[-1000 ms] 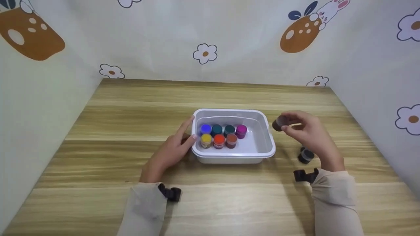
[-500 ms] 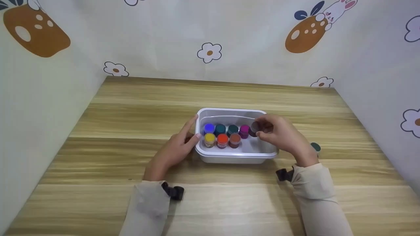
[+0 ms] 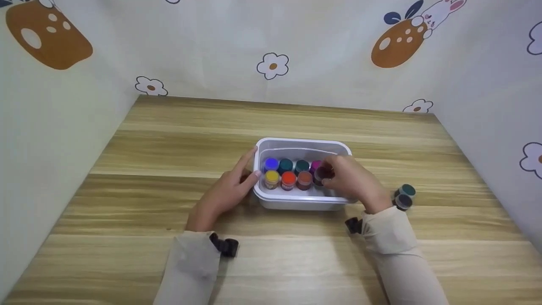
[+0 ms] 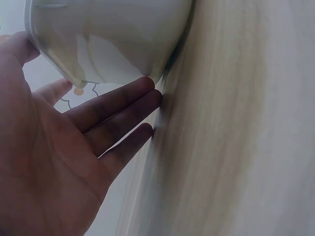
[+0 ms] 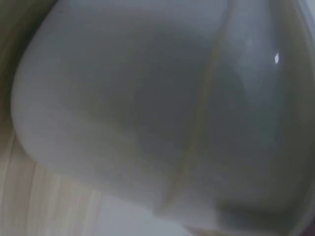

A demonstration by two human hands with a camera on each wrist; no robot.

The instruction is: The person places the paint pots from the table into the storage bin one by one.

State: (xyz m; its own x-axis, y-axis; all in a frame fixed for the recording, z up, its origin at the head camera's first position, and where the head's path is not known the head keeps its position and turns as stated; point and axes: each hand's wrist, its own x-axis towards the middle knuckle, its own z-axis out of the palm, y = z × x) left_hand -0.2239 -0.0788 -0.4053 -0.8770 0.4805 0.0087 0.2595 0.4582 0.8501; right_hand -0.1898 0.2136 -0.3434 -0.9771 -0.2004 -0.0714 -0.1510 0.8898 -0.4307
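A white plastic tub [image 3: 305,198] holds small paint pots in two rows: blue [image 3: 271,164], two dark green [image 3: 286,165] and magenta [image 3: 316,165] behind, yellow [image 3: 272,179], orange-red [image 3: 288,180] and brown [image 3: 304,180] in front. My right hand [image 3: 353,180] reaches over the tub's right side and pinches a dark brown paint pot [image 3: 320,176] beside the brown one. Fingers partly cover that pot. My left hand [image 3: 224,190] rests thumb and forefinger against the tub's left rim; its other fingers lie straight near the tub wall [image 4: 113,44] in the left wrist view.
Two more pots, dark green-topped [image 3: 407,189] and near-black [image 3: 404,202], stand on the wooden table [image 3: 127,203] right of the tub, close to my right sleeve. The tub's outer wall [image 5: 123,108] fills the right wrist view. A patterned cloth backdrop [image 3: 211,51] surrounds the table.
My right hand has carried the dark brown pot leftward from outside the tub into it, then nearer the front row. My left hand stays at the left rim.
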